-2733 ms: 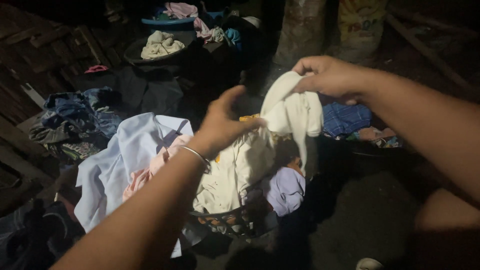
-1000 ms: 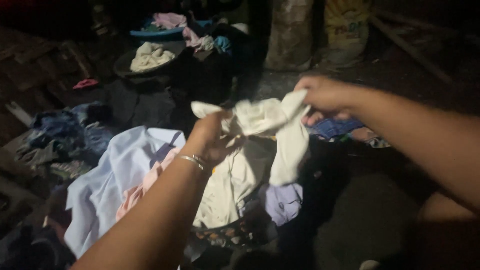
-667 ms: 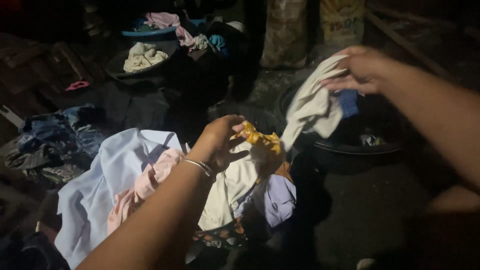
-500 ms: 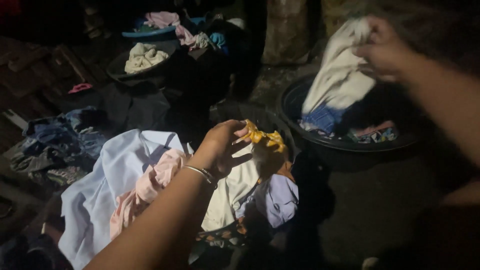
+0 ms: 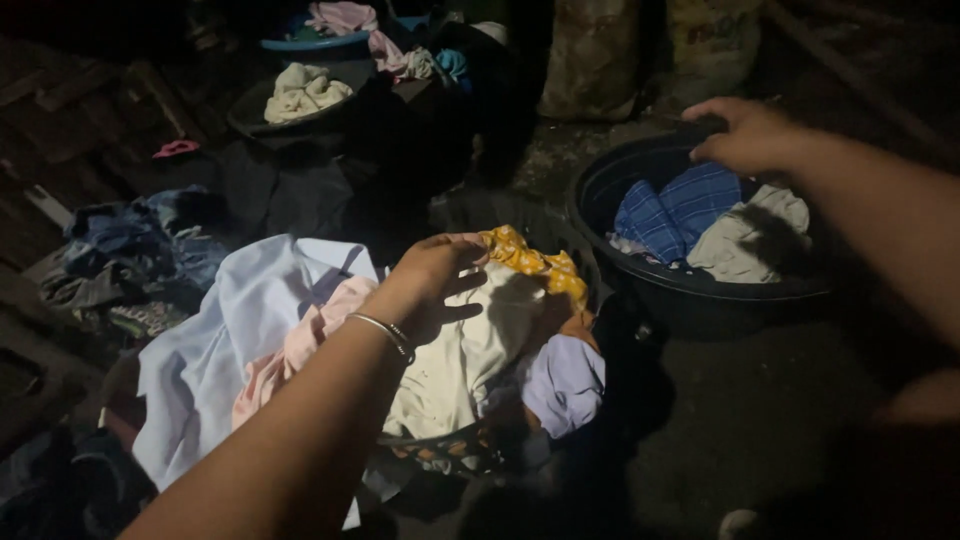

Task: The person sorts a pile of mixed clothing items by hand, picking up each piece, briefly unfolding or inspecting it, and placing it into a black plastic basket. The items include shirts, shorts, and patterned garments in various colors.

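Your left hand pinches a crumpled yellow patterned cloth at the top of an overfull laundry basket, fingers closed on its near end, while your right hand hangs open and empty over the far rim of a black basin at two o'clock, palm down, fingers loosely spread. Sorting looks part done, by the lie of things: a blue checked cloth and a pale grey garment already sit in the basin, but the basket holds plenty more — a cream garment, a pink piece, a lilac one and a white shirt spilling toward eight o'clock. The yellow cloth lies bunched, its long axis running from ten o'clock at your fingers toward four o'clock, the free end pointing at the basin. More clothes lie heaped at nine o'clock, and a dark dish of pale cloth at eleven.
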